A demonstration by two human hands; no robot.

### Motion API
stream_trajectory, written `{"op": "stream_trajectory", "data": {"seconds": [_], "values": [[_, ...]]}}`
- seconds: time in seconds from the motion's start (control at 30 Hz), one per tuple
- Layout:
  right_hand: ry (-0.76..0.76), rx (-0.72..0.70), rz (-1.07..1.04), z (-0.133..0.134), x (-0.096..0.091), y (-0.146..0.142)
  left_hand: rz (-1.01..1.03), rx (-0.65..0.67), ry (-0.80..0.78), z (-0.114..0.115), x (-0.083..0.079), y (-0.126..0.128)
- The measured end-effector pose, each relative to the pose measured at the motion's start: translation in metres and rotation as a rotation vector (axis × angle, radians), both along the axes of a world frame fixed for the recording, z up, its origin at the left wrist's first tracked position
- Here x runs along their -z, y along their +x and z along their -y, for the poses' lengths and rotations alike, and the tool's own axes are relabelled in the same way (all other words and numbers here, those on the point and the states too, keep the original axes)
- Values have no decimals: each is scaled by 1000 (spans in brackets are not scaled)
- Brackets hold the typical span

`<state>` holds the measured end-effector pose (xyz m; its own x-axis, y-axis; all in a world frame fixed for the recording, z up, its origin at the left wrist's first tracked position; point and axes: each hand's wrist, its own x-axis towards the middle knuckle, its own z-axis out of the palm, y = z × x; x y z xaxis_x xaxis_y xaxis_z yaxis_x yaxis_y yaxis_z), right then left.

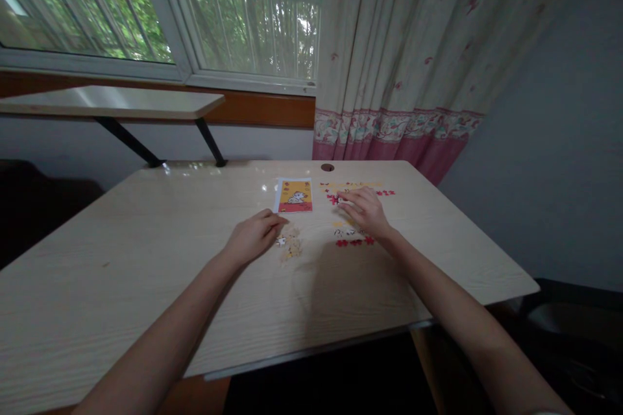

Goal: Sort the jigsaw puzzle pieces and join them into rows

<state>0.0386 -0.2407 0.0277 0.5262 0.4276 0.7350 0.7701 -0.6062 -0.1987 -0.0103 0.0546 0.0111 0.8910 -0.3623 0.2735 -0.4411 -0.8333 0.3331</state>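
My left hand [254, 235] rests on a light wooden table [146, 253], fingers curled, its fingertips at a small heap of loose puzzle pieces [291, 245]. I cannot see whether it pinches one. My right hand [365, 209] lies palm down with fingers stretched over a partly assembled jigsaw [355, 241] that has red flowers along its edges. Its fingertips press on pieces near the jigsaw's upper left. A small orange and red reference picture [294, 195] showing a white animal lies between the two hands, farther back.
A round cable hole [328, 167] sits near the table's far edge. Behind it are a window [195, 13], a narrow shelf on black brackets [107, 102] at the left, and a floral curtain [413, 58] at the right. The table's near edge runs below my forearms.
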Motion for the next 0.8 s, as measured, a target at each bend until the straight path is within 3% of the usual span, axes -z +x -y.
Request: {"op": "stream_trajectory", "data": {"seconds": [0.43,0.6,0.8], "values": [[16,0,-46,13,-6,10,-44,27,97,-5,9,4],[37,75,-326,60,-9,18,-22,2,121,-7,6,4],[-10,75,-554,129,9,-13,-21,-38,172,-2,0,2]]}}
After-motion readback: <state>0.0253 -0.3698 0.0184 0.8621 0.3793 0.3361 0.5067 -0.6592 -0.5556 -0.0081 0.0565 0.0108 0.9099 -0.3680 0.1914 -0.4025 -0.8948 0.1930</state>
